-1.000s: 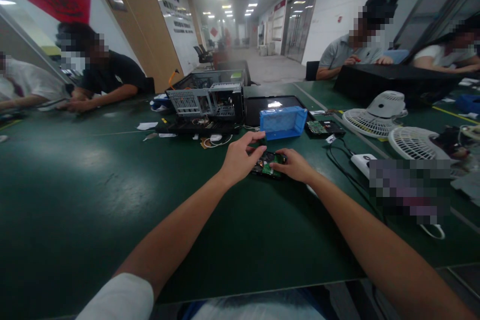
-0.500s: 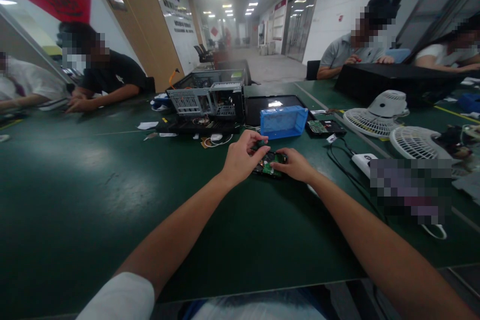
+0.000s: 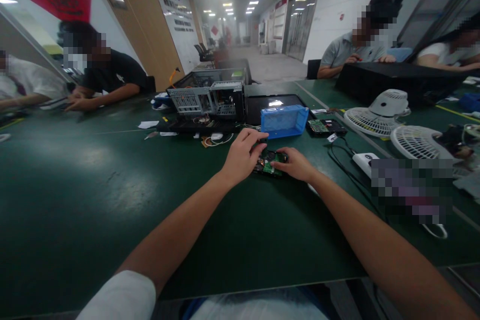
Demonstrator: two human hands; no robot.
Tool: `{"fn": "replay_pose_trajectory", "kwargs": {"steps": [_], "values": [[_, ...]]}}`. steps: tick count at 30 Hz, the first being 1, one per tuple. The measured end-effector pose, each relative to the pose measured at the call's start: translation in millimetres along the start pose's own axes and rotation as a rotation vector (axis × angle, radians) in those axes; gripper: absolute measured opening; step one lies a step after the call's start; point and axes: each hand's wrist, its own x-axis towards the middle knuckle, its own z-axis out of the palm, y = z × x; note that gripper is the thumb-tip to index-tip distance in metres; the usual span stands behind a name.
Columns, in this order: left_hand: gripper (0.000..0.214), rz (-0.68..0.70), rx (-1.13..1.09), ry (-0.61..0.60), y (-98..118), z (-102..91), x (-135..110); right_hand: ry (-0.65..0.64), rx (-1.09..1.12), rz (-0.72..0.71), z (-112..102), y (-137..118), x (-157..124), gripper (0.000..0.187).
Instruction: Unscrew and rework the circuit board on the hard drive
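Observation:
A hard drive (image 3: pixel 270 164), with its green circuit board facing up in a black frame, lies on the green table in front of me. My right hand (image 3: pixel 294 162) grips its right side, thumb on the board and fingers at the far edge. Above the drive's left part, my left hand (image 3: pixel 245 154) is closed in a pinch, thumb and forefinger around a small dark thing mostly hidden by the fingers. Just beyond the hands, a blue plastic box (image 3: pixel 284 122) stands on its side.
An opened computer case (image 3: pixel 208 100) stands at the back left. Right of the box lies another drive (image 3: pixel 326 127). Farther right are white fan parts (image 3: pixel 375 115), a power strip (image 3: pixel 365 162) with dark cables, and a black case (image 3: pixel 393 80) by a co-worker (image 3: pixel 345 55).
My left thumb and fingers have shifted slightly around the small dark thing, showing more of the board beneath. My right hand keeps its hold on the drive.

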Motion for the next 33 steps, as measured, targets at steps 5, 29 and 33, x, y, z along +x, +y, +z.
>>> {"fn": "replay_pose_trajectory", "kwargs": {"steps": [5, 29, 33], "values": [[0.034, 0.001, 0.02, -0.001, -3.5, 1.6, -0.4, 0.004, 0.006, 0.002, 0.2, -1.2, -0.4, 0.059], [0.034, 0.027, 0.134, -0.007, -4.0, 1.7, -0.7, 0.013, 0.014, 0.002, 0.4, -0.4, -0.7, 0.059], [0.042, 0.044, 0.181, -0.053, -6.4, 4.0, -2.3, 0.014, 0.019, -0.003, 0.1, -0.1, -0.9, 0.059]]}}
